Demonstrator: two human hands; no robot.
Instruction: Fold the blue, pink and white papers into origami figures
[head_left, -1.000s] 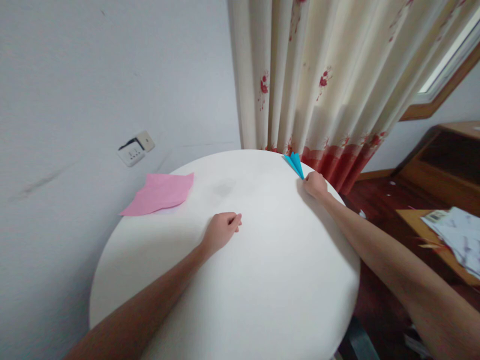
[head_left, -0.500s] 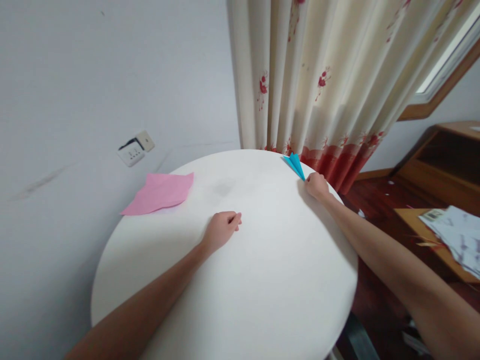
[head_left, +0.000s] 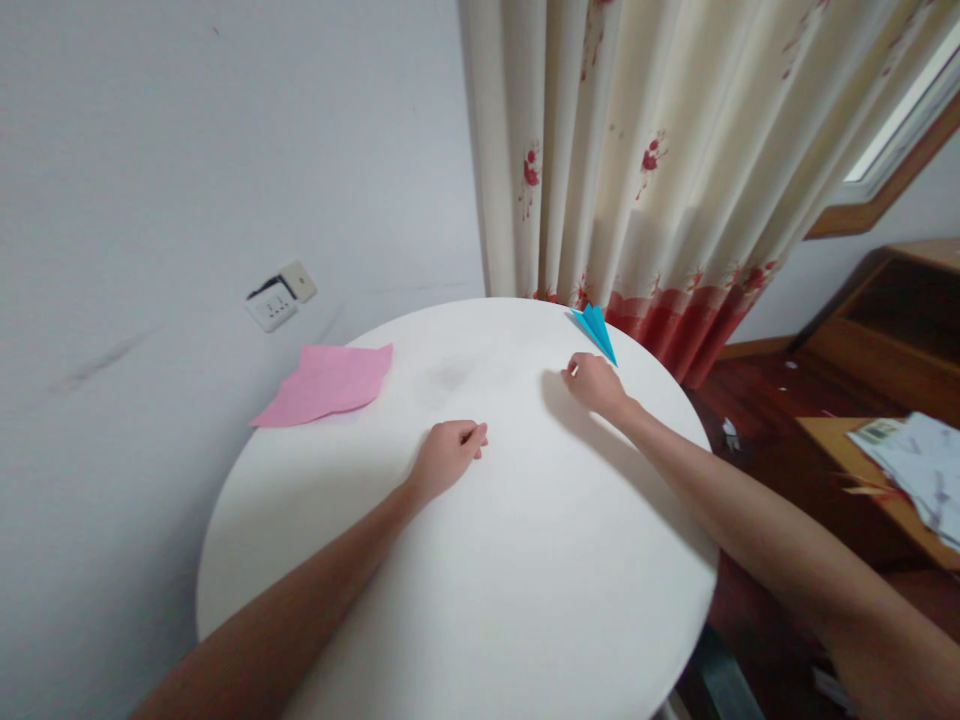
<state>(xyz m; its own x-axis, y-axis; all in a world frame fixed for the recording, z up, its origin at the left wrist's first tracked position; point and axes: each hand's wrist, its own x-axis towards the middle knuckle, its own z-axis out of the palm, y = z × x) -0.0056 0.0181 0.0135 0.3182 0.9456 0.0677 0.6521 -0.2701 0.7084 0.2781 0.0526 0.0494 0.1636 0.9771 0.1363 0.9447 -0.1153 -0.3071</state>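
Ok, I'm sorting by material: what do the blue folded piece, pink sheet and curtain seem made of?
Blue folded piece: likely matte paper, from crisp creases. Pink sheet: probably matte paper, possibly cloth, given its thin edge. Curtain: apparently matte fabric, hanging in folds; fibre unclear.

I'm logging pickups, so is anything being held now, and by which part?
Nothing visible is held. The left grip and right grip show no object; the blue folded-paper dart lies on the round white table, beyond the right one.
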